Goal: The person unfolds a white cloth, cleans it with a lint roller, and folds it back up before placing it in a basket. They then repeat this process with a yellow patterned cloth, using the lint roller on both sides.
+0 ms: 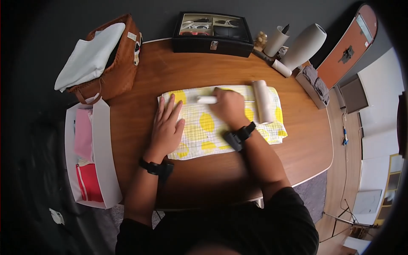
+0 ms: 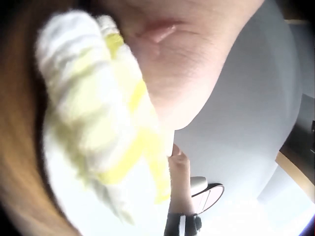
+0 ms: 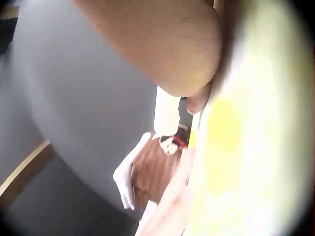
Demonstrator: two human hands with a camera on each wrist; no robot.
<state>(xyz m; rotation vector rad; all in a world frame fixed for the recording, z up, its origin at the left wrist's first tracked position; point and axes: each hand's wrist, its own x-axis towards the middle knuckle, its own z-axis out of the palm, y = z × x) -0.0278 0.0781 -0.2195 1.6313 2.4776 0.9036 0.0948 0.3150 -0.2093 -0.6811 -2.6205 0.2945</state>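
A folded white cloth with yellow spots lies on the wooden table; its thick folded edge shows close up in the left wrist view. My left hand rests flat on the cloth's left end, fingers spread. The right hand grips the white handle of a lint roller, whose wide pale roll lies across the right part of the cloth. In the right wrist view the heel of this hand hides most of the handle, and the spotted fabric is right beside it.
At left stand a brown basket with a white cloth on top and a white box of folded clothes. A black glasses case sits at the back. Behind on the right are a pale vase, a white cylinder and a grey-filled box.
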